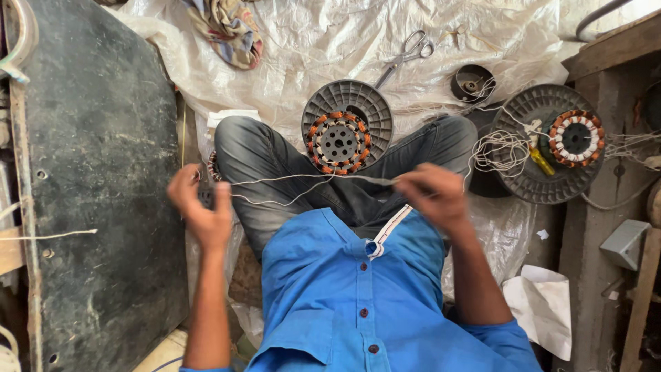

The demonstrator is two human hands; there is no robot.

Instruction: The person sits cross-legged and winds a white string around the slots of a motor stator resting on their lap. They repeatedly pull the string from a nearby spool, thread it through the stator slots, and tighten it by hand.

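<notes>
Now, going L to R: we're seeing a big dark board [96, 172] filling the left side, scuffed, w/ a pale cord lying across its edge. Just beside it we're finding the left hand [202, 207], raised over the left knee, thumb and fingers curling in; it looks to be pinching one end of the white string [303, 178], tho motion blur is keeping us from telling the exact grip. The string is running roughly level across the lap, from left hand to right, w/ a second slack strand sagging below it over the grey trousers. The person is sitting cross-legged on a pale plastic sheet [310, 41], in a blue buttoned shirt.

Centre, between the knees, we're noting a grey round plastic spool [348, 124] w/ a copper-wound stator ring [338, 142] resting on it, just past the string. Scissors [407, 55] are lying on the sheet beyond it, blades pointing toward the spool. A crumpled patterned cloth [227, 27] is lying up top.

The right hand [432, 196] is hovering over the right thigh, fingertips pressed together on the string's other end; blurred too.

Further R: a small dark cup-shaped part [472, 83], a tangle of white string, then a second grey spool [547, 145] carrying another wound stator [575, 138] and a yellow tool [541, 162]. Far R, a wooden bench edge.
</notes>
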